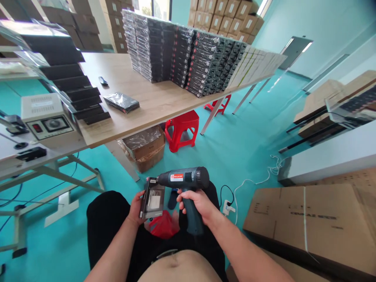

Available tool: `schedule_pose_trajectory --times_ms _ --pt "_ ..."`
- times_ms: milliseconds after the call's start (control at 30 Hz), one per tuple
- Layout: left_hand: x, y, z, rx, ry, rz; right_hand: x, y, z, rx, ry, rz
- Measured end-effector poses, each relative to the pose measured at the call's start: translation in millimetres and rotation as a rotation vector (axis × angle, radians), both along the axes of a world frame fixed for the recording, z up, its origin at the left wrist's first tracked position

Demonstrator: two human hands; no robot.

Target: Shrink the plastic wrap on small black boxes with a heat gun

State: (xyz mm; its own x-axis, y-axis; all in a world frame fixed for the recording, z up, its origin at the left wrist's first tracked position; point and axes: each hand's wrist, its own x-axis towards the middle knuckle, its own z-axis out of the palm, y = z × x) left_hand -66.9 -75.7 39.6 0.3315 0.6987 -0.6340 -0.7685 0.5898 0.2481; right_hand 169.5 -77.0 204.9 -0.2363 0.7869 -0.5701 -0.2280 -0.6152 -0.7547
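Observation:
In my right hand (197, 201) is a dark blue-grey heat gun (183, 178) with an orange and white label, gripped by its handle. Its nozzle points left, at the top edge of a small black box (154, 197) with a pale panel on its face. My left hand (136, 207) grips that box by its left side, fingers partly hidden behind it. Both are held above my lap, over a red plastic bag (164, 225).
The wooden table (114, 70) carries tall stacks of wrapped black boxes (202, 58), one flat wrapped box (122, 102) and a leaning stack (79, 86). A sealing machine (47, 117) stands left. Red stool (183, 127), open carton (147, 150), big cartons (311, 219) and a power strip (228, 207) surround me.

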Motion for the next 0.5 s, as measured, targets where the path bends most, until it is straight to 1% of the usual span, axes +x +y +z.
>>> schedule_pose_trajectory --times_ms 67,100,233,300,400,500 --pt "1.2 0.4 1.3 -0.002 0.008 0.006 -1.8 -1.1 -0.6 0.018 0.014 0.046" --pt "1.7 0.7 1.7 -0.004 0.002 0.005 -2.4 -0.9 -1.6 0.025 0.006 0.042" --pt "1.4 1.2 1.8 -0.007 -0.046 0.025 5.3 7.2 -9.9 0.0 -0.073 -0.082" --pt "0.9 1.2 2.0 -0.014 -0.059 0.041 13.8 11.9 -14.4 -0.017 -0.086 -0.103" --pt "1.4 2.0 3.2 -0.013 -0.056 0.038 22.7 14.6 -18.0 -0.02 -0.075 -0.079" --pt "1.8 3.2 3.2 0.016 -0.052 0.029 23.7 12.7 -17.3 -0.017 -0.055 -0.051"
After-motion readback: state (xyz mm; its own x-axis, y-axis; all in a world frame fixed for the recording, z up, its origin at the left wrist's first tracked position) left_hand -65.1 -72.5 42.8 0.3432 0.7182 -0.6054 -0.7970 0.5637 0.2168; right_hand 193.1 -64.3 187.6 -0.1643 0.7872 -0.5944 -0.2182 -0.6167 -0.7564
